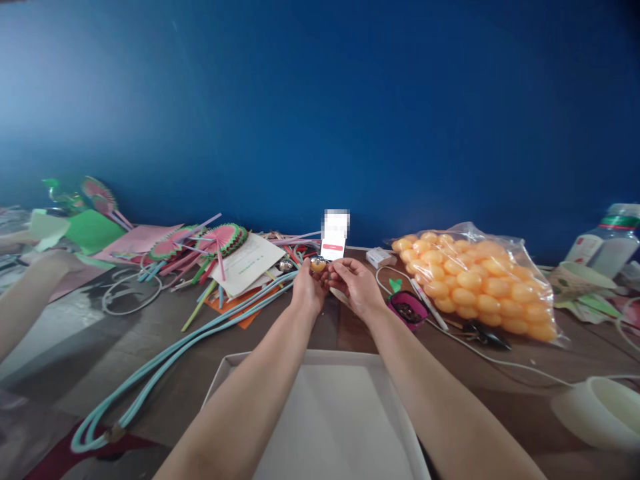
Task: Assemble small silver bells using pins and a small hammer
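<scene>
Both hands are meeting out past the far edge of the white tray (227, 373), arms stretched forward over it. Left hand (309, 292) is pinching a small orange ball (319, 267) at the fingertips, holding it up just above the wooden table (510, 393); a shiny bit is showing on top of the ball, too small to name. Right hand (356, 285) is curling its fingers in against the ball's right side, touching it; whether it is gripping anything of its own, cannot tell. Doing this well probably means the left pinch staying firm but light, since the ball looks thin-shelled and round enough to squirt out, with the right fingertips working close and small. Clutter is crowding in: a white phone (334, 241) is standing just behind the hands, a purple strawberry-shaped dish (407, 311) and a pen (429, 305) are lying just right of the right wrist, and a clear bag of orange balls (480, 283) is sitting beyond those with scissors (484, 335) at its near edge. Left side is holding paper fans (223, 239), loose straws (200, 308) and teal tubing (165, 360); another person's arm (25, 303) is reaching in at far left. Open room looks best straight back toward the tray; a dropped ball could roll into the clutter.
</scene>
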Motion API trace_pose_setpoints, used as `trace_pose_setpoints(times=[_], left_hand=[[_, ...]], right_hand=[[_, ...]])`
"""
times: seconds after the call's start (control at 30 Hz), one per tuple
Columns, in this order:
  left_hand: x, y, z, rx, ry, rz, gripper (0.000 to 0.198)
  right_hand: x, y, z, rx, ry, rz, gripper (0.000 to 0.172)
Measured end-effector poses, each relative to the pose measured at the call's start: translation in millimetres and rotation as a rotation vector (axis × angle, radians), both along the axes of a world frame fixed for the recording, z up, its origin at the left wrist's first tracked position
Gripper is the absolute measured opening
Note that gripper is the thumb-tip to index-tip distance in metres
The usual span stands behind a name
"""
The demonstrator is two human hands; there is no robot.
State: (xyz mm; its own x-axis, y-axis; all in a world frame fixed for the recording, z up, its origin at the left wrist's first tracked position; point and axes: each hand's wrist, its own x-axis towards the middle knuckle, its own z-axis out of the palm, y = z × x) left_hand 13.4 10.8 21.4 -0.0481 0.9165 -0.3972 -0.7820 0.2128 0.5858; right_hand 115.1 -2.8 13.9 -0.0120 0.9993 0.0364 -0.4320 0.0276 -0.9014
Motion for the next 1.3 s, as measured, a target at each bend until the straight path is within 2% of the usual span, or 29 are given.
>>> trace_pose_setpoints(times=[0.2, 0.57, 1.0, 1.3], left_hand=[[0.9, -1.6, 1.8, 0.01, 0.009, -0.005, 0.028], [2.7, -6.3, 1.1, 0.091, 0.053, -0.039, 0.014], [5.8, -11.1, 5.0, 0.084, 0.068, -0.07, 0.011], [6.2, -11.5, 3.5, 0.107, 0.098, -0.069, 0.01]], right_hand=[[-0.1, 1.4, -1.6, 0.008, -0.003, -0.006, 0.028], [1.3, -0.7, -0.5, 0.0, -0.045, 0.007, 0.026], [7.8, 3.1, -3.8, -0.087, 0.165, 0.065, 0.032], [8.6, 3.0, -3.0, -0.092, 0.172, 0.068, 0.032]])
